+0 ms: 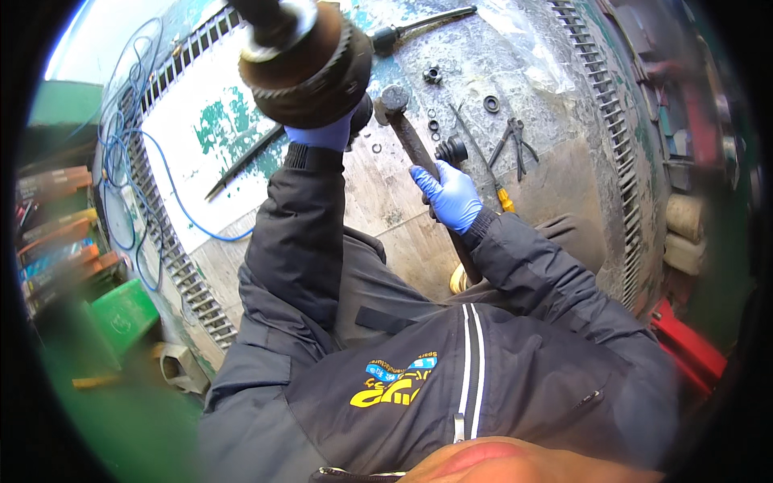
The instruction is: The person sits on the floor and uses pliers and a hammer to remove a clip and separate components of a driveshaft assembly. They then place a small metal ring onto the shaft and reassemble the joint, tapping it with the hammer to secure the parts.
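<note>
My left hand (326, 133), in a blue glove, grips a drive shaft's joint end close below my view. Its rusty joint housing (310, 68) has a toothed ring and hides most of my fingers. Closed around the handle of a hammer (415, 145) is my right hand (452, 196), gloved in blue too, with the hammer head pointing away from me. Beside the hammer lie a black ribbed rubber boot (452, 150) and a long screwdriver (506, 200) with a yellow handle.
Right of the screwdriver are black pliers (515, 143) and a ring (492, 103). A dark shaft (431, 22) lies at the far side, a dark rod (241, 165) at left. A blue hose (181, 205) coils by the left grating. A green box (125, 312) stands lower left.
</note>
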